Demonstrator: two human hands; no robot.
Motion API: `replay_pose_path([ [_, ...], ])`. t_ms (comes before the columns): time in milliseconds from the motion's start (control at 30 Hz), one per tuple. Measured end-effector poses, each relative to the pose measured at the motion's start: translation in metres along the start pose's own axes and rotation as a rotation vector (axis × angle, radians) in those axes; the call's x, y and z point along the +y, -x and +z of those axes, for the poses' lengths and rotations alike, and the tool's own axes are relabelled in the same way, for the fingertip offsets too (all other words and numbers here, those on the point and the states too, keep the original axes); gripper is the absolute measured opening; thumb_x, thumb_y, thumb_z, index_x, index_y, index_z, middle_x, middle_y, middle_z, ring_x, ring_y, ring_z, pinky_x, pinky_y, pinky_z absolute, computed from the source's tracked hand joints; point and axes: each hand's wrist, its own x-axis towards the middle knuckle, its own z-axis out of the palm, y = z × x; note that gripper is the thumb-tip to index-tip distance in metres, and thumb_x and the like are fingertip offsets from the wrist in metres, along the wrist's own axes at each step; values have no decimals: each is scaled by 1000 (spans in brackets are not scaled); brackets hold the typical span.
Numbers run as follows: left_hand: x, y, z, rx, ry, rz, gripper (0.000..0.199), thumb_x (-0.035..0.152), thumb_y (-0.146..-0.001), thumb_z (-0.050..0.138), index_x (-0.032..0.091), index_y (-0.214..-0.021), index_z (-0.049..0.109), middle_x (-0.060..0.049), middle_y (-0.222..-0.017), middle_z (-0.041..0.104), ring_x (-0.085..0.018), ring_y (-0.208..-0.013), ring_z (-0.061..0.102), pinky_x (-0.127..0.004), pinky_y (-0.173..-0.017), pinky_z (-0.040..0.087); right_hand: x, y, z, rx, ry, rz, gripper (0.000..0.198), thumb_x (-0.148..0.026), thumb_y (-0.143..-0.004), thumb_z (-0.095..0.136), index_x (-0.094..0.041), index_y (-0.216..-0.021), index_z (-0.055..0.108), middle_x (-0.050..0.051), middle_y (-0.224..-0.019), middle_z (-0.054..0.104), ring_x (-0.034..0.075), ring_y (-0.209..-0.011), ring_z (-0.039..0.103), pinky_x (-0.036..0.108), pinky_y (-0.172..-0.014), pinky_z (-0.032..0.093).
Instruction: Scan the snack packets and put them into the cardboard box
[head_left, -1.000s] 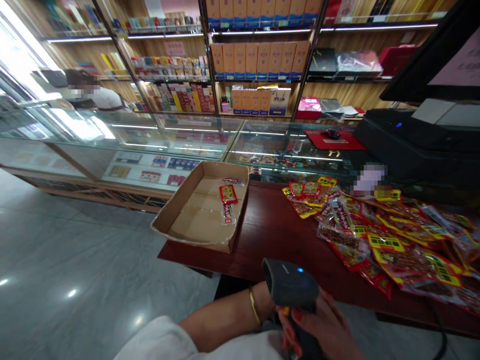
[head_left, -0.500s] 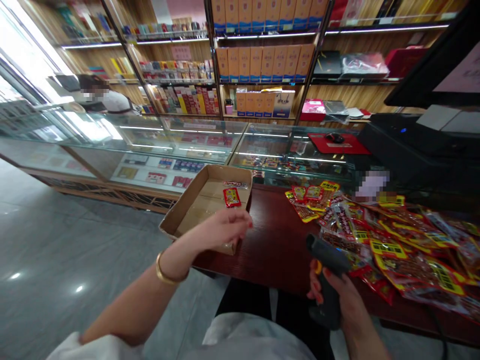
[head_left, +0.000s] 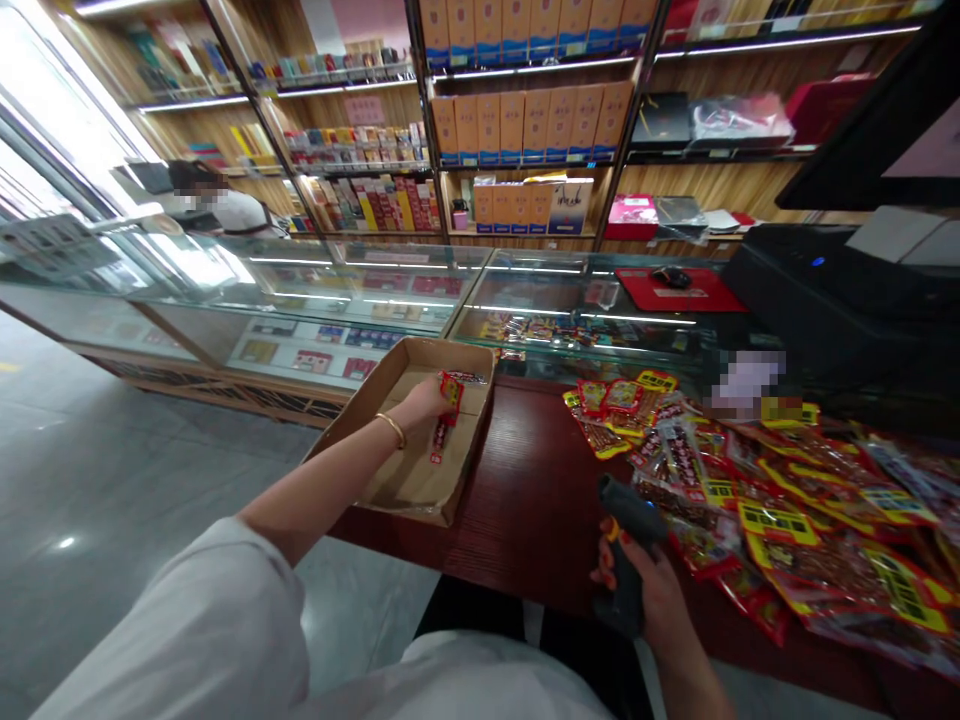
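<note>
head camera: the left hand [head_left: 424,402], nearly closed, pinches a red packet [head_left: 451,393] inside the cardboard box [head_left: 401,482]; the right hand [head_left: 658,588] curls firmly round a dark scanner [head_left: 634,513] near the packet pile [head_left: 776,525].

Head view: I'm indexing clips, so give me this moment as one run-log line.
left hand: fingers on red packet, inside cardboard box | right hand: holding scanner | snack packets: piled on table, right of box

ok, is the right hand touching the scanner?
Touching. The head view shows the right hand wrapped around the handle of the scanner, fingers by the orange trigger.
</note>
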Motion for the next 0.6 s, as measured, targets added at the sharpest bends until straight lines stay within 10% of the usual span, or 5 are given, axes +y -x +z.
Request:
replay_pose_path([
  [333,8,66,-29,245,303,31,34,32,-95,52,15,-114,74,-7,-95,78,-29,-101,69,-33,-82,53,8,-2,-1,-31,59,32,49,-55,-69,83,-15,-94,69,-3,-60,62,11,-44,55,33,-56,58],
  [533,82,111,80,-75,1431,145,29,30,-79,72,19,-106,75,-4,-95,78,-23,-93,70,-33,-85,55,2,2,6,106,74,-17,54,-59,-66,83,-14,-92,69,-3,-59,62,12,-44,54,32,-57,56],
  [600,98,104,121,-136,1513,128,24,26,-76,76,19,-100,76,-4,-99,78,-22,-97,69,-33,-90,54,-4,10,7,179,223,-58,55,-63,-67,79,-14,-91,71,-1,-57,63,15,-48,58,33,-58,54],
])
